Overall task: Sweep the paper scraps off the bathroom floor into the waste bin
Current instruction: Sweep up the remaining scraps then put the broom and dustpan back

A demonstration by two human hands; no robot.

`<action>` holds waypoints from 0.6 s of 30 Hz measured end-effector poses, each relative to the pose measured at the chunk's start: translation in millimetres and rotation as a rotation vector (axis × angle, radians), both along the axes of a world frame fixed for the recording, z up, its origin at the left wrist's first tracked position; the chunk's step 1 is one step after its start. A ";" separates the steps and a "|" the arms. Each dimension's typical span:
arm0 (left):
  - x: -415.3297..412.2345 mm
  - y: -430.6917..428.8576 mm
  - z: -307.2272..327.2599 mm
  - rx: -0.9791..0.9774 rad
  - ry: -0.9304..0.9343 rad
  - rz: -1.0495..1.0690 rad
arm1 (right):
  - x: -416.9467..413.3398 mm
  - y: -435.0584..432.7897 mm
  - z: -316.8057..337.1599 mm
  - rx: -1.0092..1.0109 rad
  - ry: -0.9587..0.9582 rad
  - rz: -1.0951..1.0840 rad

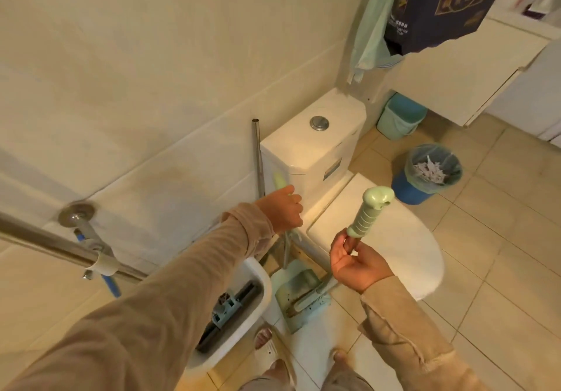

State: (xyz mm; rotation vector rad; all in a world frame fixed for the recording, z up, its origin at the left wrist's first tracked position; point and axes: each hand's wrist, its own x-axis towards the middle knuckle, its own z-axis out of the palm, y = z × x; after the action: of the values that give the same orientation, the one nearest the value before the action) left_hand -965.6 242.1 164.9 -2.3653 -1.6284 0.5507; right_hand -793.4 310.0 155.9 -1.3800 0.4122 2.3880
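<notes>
My right hand holds the broom by its thin shaft, just under the ribbed green grip; the fingers are closed around it loosely, more a pinch than a full fist. My left hand is closed on the handle of the dustpan, whose pale green pan stands on the floor between the toilet and a white basin. I judge both tools are light plastic on thin metal tubes, stiff enough to push with, but the smooth tube may slip in the fingers, so it is better to move my right hand up onto the ribbed part, which is made for holding. The waste bin, blue with a thin bag inside, stands on the tiles beyond the toilet seat, and white paper scraps already lie in it. On the floor that I can see, no scraps are left; they would be very light and easy to blow away, so slow strokes suit them.
</notes>
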 end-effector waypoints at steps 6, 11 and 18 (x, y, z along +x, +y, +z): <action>-29.4 7.2 -7.2 -0.227 0.073 0.136 | -11.9 16.7 -9.1 -0.022 0.004 -0.016; -57.0 -3.0 -17.1 -0.239 0.038 0.374 | -25.3 22.7 -9.3 -0.019 0.030 0.105; -86.6 -22.0 -26.6 -0.248 0.074 0.632 | -65.2 11.6 -4.7 -0.022 -0.011 0.367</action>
State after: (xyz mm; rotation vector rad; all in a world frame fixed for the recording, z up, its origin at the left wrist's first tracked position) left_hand -1052.2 220.1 138.3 -1.9018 -2.3892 0.9843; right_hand -858.6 321.6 151.1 -1.5944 0.1949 2.6668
